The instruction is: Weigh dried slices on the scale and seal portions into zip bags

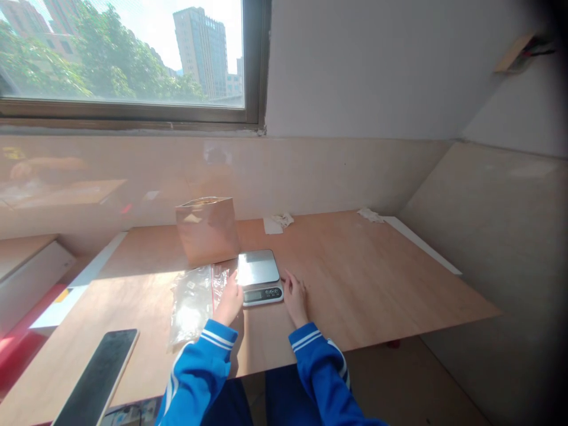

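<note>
A digital kitchen scale (pixel 258 268) with a shiny metal plate sits flat on the wooden table. Its dark front panel has a small display and several buttons. My left hand (pixel 229 300) grips the scale's left edge, its fingers partly hidden behind the side. On the opposite edge, my right hand (pixel 295 296) has its bent fingers against the scale's side. Clear plastic bags (pixel 190 305) lie beside and partly under my left hand. Just behind the scale's left corner stands an open-topped brown paper bag (pixel 208 231).
A large phone-like dark slab (pixel 100 376) lies at the table's (pixel 377 284) front left. Crumpled white paper (pixel 278 223) rests near the wall, with another white scrap (pixel 371 215) farther right. A window (pixel 133 59) is above on the left. The table's front edge is close to my legs.
</note>
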